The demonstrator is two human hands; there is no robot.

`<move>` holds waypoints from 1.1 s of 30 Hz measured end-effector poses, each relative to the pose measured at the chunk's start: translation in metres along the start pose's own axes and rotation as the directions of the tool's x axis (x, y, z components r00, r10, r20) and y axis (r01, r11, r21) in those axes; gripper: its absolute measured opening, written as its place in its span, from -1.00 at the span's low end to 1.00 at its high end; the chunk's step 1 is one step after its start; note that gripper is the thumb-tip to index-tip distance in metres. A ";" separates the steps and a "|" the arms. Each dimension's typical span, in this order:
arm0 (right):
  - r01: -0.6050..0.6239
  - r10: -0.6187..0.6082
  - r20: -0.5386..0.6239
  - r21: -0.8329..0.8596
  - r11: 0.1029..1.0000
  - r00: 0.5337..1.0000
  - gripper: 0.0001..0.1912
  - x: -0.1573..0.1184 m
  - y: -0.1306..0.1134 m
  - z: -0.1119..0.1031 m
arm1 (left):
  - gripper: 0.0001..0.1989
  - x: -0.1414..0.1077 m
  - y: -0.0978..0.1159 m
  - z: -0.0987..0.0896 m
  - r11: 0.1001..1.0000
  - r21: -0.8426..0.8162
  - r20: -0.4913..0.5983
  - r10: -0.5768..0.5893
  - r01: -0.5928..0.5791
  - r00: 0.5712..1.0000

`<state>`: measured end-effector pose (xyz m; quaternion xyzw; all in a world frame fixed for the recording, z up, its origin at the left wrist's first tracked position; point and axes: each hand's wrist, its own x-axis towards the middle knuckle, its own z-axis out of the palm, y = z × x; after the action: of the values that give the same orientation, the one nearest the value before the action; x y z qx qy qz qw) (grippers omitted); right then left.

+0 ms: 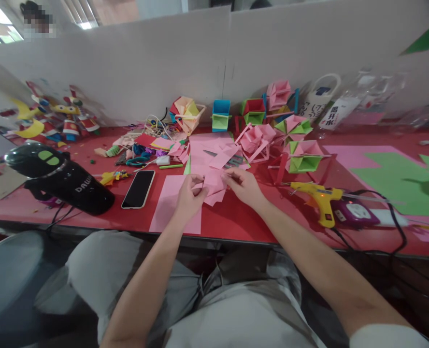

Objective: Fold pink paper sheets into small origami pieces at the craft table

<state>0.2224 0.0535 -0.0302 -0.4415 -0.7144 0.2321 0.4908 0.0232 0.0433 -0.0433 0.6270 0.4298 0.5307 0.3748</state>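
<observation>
A folded piece of pink paper (213,186) is held between both hands above the red table (250,220). My left hand (193,195) pinches its left side with thumb and fingers. On its upper right edge, my right hand (244,186) closes thumb and fingertips. Beneath my left wrist lies a flat pink sheet (165,203). Just beyond the hands are more pink sheets (200,145), with scissors (238,158) partly covered by a pink strip.
A black phone (139,189) and black tumbler (69,181) are on the left. A yellow glue gun (321,198) with a cable lies right, near green paper (399,179). Folded paper lanterns (256,140) and bottles (339,108) stand along the grey partition (145,72).
</observation>
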 end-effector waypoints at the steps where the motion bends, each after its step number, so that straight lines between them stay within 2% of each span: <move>1: -0.010 0.010 -0.016 0.013 1.000 1.000 -0.78 0.000 0.001 0.000 | -0.77 0.000 0.000 0.000 1.000 -0.004 -0.002 -0.001 0.001 1.000; 4: -0.027 0.028 -0.016 0.052 0.998 0.999 -0.78 0.000 -0.002 0.000 | -0.93 0.002 0.001 -0.001 0.999 0.042 0.029 0.005 -0.006 1.000; 13: -0.005 0.001 0.089 0.039 0.999 0.996 -0.76 -0.002 -0.007 0.000 | -0.78 0.001 0.002 -0.002 0.994 0.109 0.133 0.008 -0.023 0.991; 18: 0.018 -0.018 0.010 0.035 0.999 1.000 -0.80 -0.004 -0.005 0.002 | -0.84 0.002 -0.002 0.000 0.996 0.070 0.080 -0.058 0.052 0.995; 27: 0.089 -0.091 0.096 0.024 0.996 0.991 -0.83 -0.007 -0.009 0.002 | -0.79 0.003 -0.004 0.001 0.998 0.026 0.060 -0.057 0.055 0.997; 33: 0.084 -0.082 0.062 -0.020 0.996 0.995 -0.79 -0.008 -0.013 0.003 | -0.76 0.003 -0.002 0.002 1.000 0.003 0.051 -0.022 0.022 0.998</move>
<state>0.2151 0.0406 -0.0253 -0.4095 -0.7494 0.2170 0.4729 0.0247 0.0465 -0.0441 0.6359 0.4276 0.5098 0.3910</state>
